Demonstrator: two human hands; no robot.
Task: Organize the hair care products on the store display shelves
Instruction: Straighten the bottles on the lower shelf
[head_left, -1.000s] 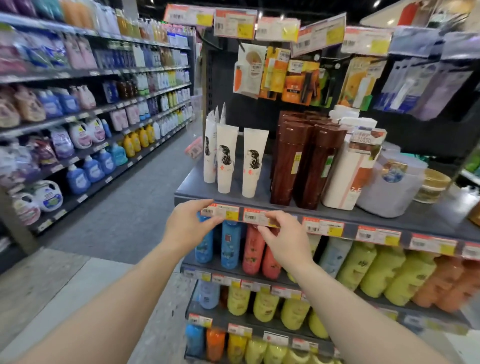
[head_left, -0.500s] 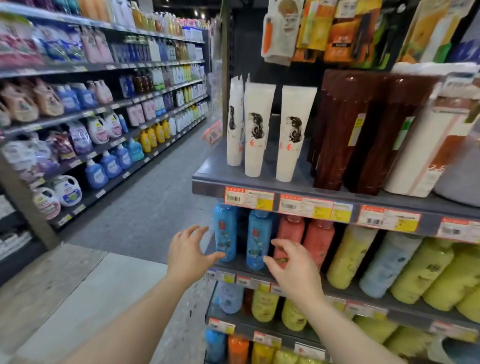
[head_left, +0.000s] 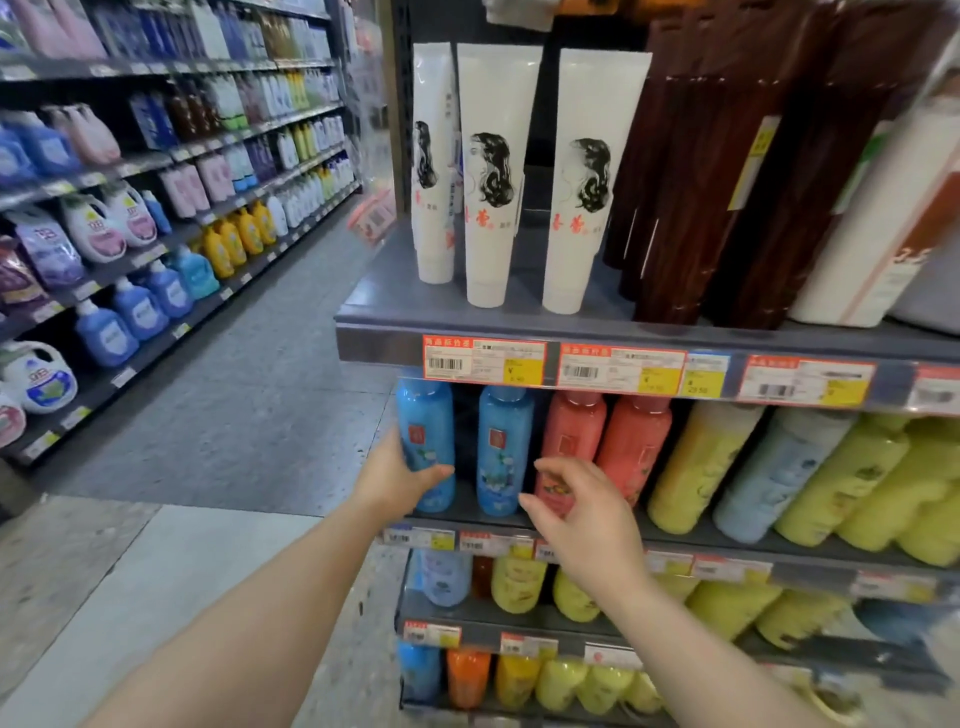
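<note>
Standing on the second shelf down, at its left end: two blue bottles. Left hand wrapping around the low part of the far-left blue bottle, thumb across the front. Right hand hovering near the second blue bottle, fingers loosely curled, holding nothing. Probably feeling heavy, hard and slippery, though hard telling through the blur. Gripping low and all the way around looking safest.

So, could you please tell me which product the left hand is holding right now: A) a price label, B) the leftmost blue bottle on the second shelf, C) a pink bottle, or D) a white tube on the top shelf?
B: the left hand wraps around the lower part of the leftmost blue bottle.
</note>
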